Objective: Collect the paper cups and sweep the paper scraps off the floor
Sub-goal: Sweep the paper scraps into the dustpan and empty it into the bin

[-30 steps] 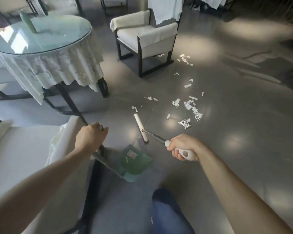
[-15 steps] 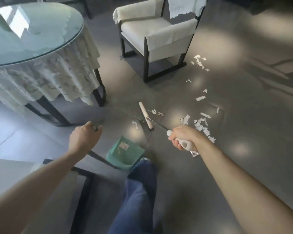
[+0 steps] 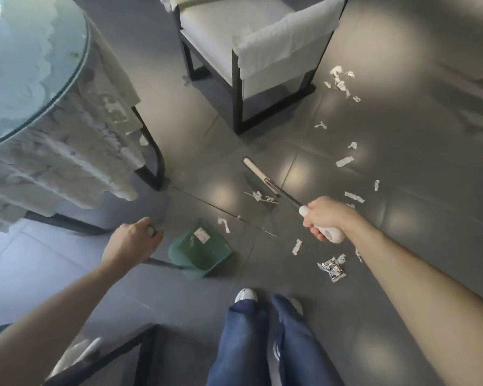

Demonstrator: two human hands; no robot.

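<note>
paper scraps (image 3: 344,161) scattered on the grey floor (image 3: 402,218); we hold broom and dustpan over them

we note the scraps lying in a loose trail from beside the armchair (image 3: 251,51) to near our feet, a crumpled foil wrapper (image 3: 332,269) among them; the broom (image 3: 260,174) head rests on the floor just beside a few scraps; our right hand (image 3: 325,218) has fingers clamped round its white handle; our left hand (image 3: 131,243) grips the dustpan (image 3: 200,250) handle, fingers curled; the green pan sits near the round table (image 3: 25,79)
</note>
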